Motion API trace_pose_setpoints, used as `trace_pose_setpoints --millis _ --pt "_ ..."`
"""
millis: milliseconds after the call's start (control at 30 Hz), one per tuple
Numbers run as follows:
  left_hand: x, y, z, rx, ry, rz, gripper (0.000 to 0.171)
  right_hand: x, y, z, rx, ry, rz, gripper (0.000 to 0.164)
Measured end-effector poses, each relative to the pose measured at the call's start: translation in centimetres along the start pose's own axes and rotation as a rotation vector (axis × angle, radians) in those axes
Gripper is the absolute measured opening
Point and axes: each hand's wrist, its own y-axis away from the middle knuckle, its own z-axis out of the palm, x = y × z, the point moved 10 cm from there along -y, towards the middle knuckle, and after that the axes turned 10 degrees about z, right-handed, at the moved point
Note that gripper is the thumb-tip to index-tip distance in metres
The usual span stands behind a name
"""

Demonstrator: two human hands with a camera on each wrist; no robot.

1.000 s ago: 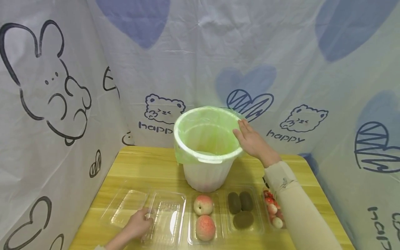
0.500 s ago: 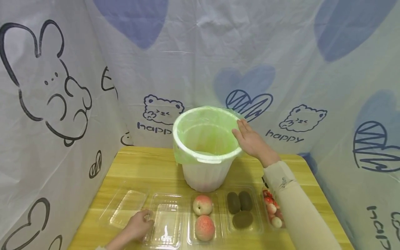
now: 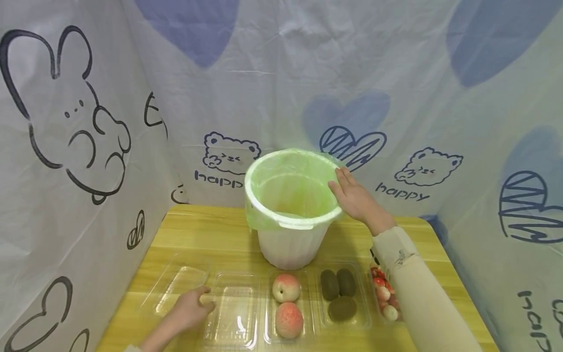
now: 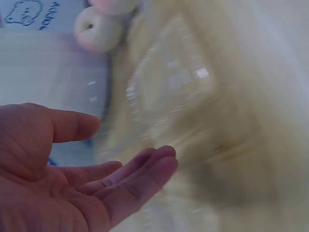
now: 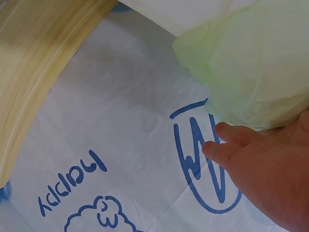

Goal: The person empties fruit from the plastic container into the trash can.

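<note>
My left hand point(image 3: 188, 309) hovers over the near left of the table with its fingers spread and nothing in them. It is between two clear plastic trays, a left one point(image 3: 166, 309) and a right one point(image 3: 237, 337); the left wrist view shows its palm and loose fingers point(image 4: 140, 183). A white bucket point(image 3: 288, 249) lined with a thin green bag point(image 3: 292, 193) stands at the middle back. Against the right side of its rim rests my right hand point(image 3: 358, 200), fingers fairly straight. Seen from the right wrist, its fingertips lie beside the bag point(image 5: 260, 67).
Right of the bare trays, a clear tray point(image 3: 310, 335) holds two peaches point(image 3: 289, 320). Another tray point(image 3: 366, 320) has three dark kiwis point(image 3: 342, 309). Small red and white fruits point(image 3: 383, 293) are partly hidden behind my right sleeve. Printed cloth surrounds the wooden table point(image 3: 202, 230).
My left hand has come away from the right bare tray, lifting slightly to the left as its fingers opened. That tray has settled flat. The right hand stays at the bucket rim.
</note>
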Motion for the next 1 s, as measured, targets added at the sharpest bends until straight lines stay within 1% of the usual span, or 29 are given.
trace_pose_setpoints --millis 67,167,267,333,467,600,700,767,867,1000 --pt "1.0 -0.2 -1.0 0.022 -0.029 0.039 0.052 0.0 0.0 0.0 0.001 0.002 -0.001 0.082" --pt "2.3 -0.5 -2.1 0.054 -0.025 0.086 0.048 0.1 0.1 -0.1 0.002 0.000 -0.001 0.084" --pt "3.4 -0.7 -2.2 0.057 0.023 0.136 0.045 0.1 0.1 0.0 0.000 -0.004 0.001 0.082" --pt "4.1 -0.8 -1.6 0.027 0.081 0.153 0.044 0.2 0.0 0.1 -0.001 -0.008 0.003 0.079" --pt "5.3 -1.2 0.3 -0.035 0.201 0.176 0.044 0.2 0.0 0.0 -0.002 -0.017 0.004 0.075" --pt "6.6 -1.6 2.1 -0.092 0.308 0.212 0.046 0.2 0.0 0.0 -0.007 -0.022 0.005 0.075" --pt "7.5 -1.9 3.4 -0.133 0.371 0.218 0.047 0.1 0.1 0.0 -0.010 -0.023 0.003 0.076" --pt "8.0 -2.0 4.3 -0.156 0.399 0.216 0.048 0.1 0.1 0.0 -0.010 -0.019 0.002 0.079" --pt "8.6 -2.1 5.4 -0.171 0.418 0.213 0.049 0.1 0.1 0.0 -0.011 -0.015 0.001 0.083" --pt "9.1 -2.4 6.7 -0.179 0.430 0.207 0.051 0.1 0.1 0.1 -0.014 -0.015 0.002 0.081"
